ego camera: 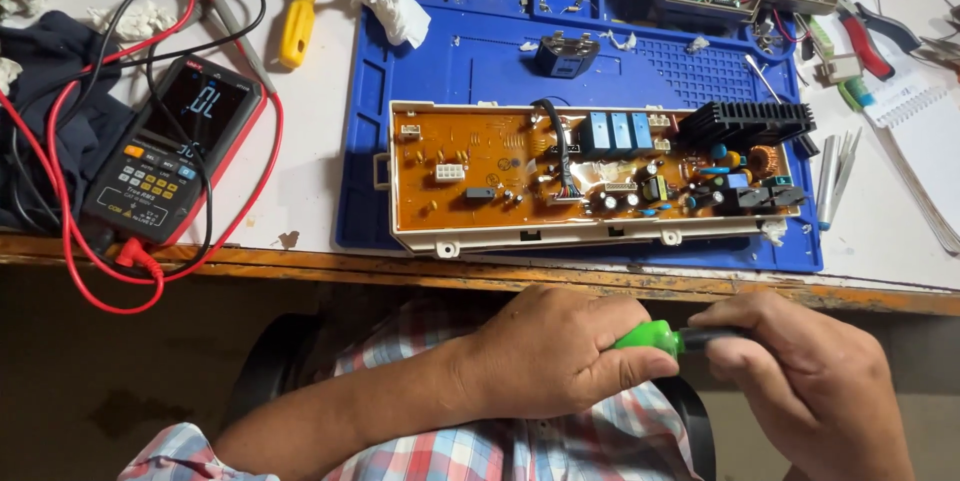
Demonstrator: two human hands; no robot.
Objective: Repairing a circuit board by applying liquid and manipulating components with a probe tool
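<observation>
Green-handled tool (655, 338) sits gripped between both hands, below the near edge of the circuit board (590, 176) and off the workbench, over the lap. The left hand (545, 351) is clenched around the green end; the right hand (810, 371) pinches the dark end, which its fingers mostly hide. It looks light, stiff and smooth, probably a bit slippery, so the thick green grip seems the surest place to hold. Left of the board lies a multimeter (165, 151) with red and black leads. Left of the board's far edge rests a yellow screwdriver (298, 23). The board lies on a blue mat (480, 71).
</observation>
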